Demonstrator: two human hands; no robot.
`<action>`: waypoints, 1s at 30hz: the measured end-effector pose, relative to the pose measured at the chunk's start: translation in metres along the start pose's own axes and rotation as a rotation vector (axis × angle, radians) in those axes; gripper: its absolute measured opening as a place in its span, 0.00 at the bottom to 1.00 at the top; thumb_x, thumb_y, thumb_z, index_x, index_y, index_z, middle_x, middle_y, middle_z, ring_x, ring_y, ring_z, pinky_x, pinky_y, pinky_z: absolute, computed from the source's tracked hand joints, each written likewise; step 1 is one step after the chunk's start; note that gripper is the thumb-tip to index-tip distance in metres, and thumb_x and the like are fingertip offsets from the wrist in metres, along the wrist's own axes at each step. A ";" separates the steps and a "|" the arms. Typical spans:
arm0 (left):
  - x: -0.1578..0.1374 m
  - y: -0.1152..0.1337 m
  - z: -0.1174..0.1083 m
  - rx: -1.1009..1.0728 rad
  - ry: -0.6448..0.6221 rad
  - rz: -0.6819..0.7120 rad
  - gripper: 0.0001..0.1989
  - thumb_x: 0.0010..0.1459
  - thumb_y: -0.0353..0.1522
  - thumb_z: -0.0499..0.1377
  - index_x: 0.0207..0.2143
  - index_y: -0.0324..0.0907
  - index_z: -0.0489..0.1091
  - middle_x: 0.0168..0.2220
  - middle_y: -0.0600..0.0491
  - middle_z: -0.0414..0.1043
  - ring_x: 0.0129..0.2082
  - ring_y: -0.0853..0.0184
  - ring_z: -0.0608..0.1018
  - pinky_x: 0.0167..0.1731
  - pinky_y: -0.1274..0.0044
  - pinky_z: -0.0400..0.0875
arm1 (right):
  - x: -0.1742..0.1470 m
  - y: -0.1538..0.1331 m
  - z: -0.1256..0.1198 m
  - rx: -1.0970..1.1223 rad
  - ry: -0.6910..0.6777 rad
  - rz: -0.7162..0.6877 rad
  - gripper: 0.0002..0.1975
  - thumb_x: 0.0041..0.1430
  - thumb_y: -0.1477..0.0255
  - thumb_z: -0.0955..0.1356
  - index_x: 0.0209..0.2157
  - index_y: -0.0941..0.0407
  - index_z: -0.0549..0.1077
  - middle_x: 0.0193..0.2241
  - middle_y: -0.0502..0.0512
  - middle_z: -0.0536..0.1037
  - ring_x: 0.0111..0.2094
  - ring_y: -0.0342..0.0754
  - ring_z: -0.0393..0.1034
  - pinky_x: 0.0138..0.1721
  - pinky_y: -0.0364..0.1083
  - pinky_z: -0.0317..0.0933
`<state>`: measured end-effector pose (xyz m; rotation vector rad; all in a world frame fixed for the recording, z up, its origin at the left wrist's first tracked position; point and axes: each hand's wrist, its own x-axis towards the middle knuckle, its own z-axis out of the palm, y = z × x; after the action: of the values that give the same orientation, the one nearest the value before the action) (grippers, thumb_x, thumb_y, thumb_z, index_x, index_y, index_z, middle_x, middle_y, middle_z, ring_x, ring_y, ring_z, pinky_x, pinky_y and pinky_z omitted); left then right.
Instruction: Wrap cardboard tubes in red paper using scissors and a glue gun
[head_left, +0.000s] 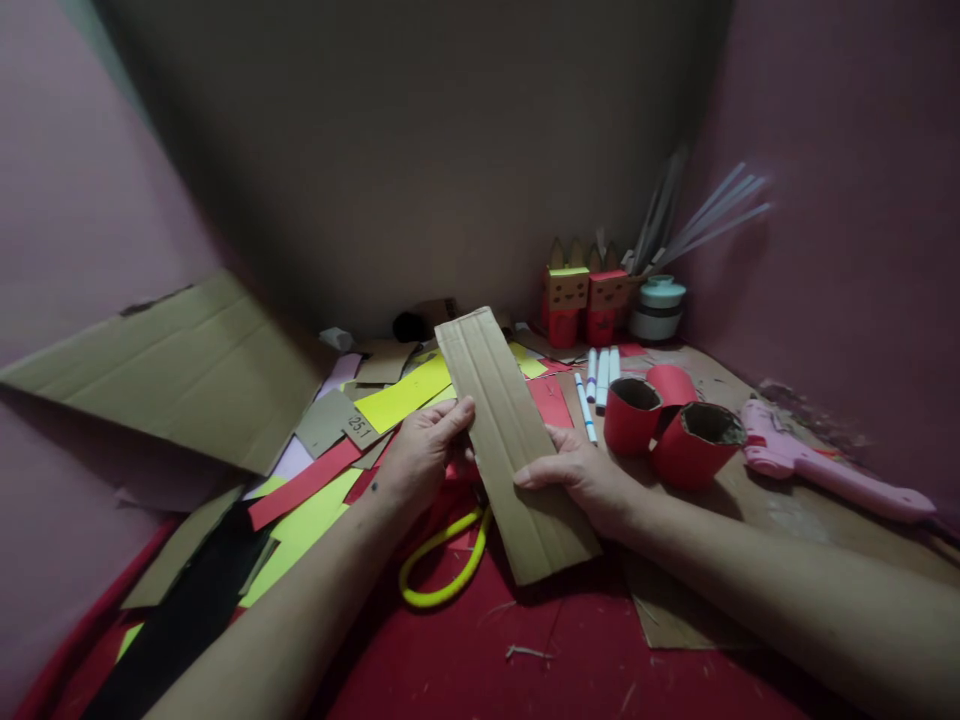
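Between my two hands is a long cardboard strip (499, 440), tilted with its top leaning left, above the red cloth. My left hand (429, 445) pinches its left edge between thumb and fingers. On the opposite edge, my right hand (581, 478) grips it with the thumb across the face; those fingers are hidden behind the strip. Under my left hand lies a yellow loop handle (442, 600), its upper part covered by the hand and cardboard. Several red paper-covered tubes (694, 455) stand just beyond my right hand.
A pink glue gun (832, 470) lies at the right. Paper and cardboard scraps (307, 530) spread over the left side. White markers (602, 378), red figures with cardboard faces (568, 295) and a lidded jar (658, 310) are farther back. A large cardboard sheet (172, 370) leans at left.
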<state>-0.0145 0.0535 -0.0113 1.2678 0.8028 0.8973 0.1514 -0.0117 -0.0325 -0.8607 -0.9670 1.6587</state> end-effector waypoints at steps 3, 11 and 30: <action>0.004 -0.002 -0.003 -0.032 -0.011 0.013 0.17 0.52 0.42 0.61 0.22 0.36 0.71 0.15 0.54 0.69 0.13 0.74 0.67 0.13 0.81 0.59 | -0.001 -0.001 0.000 0.005 0.012 0.011 0.22 0.37 0.79 0.71 0.40 0.57 0.71 0.29 0.52 0.77 0.29 0.47 0.71 0.32 0.46 0.63; 0.007 -0.001 -0.003 -0.163 0.138 0.056 0.15 0.46 0.35 0.67 0.35 0.34 0.74 0.28 0.48 0.79 0.27 0.63 0.79 0.31 0.73 0.74 | -0.003 0.001 0.005 -0.076 0.012 0.125 0.20 0.34 0.78 0.71 0.36 0.58 0.73 0.25 0.51 0.77 0.25 0.47 0.71 0.29 0.45 0.62; 0.025 0.021 -0.030 -0.324 0.430 0.147 0.17 0.63 0.31 0.49 0.21 0.40 0.67 0.16 0.57 0.71 0.18 0.75 0.75 0.23 0.86 0.71 | -0.006 0.001 0.004 -0.043 -0.083 0.183 0.22 0.33 0.78 0.71 0.37 0.57 0.75 0.26 0.52 0.78 0.26 0.48 0.70 0.28 0.45 0.61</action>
<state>-0.0324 0.0900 0.0055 0.8670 0.8600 1.3879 0.1488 -0.0183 -0.0308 -0.9384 -1.0085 1.8475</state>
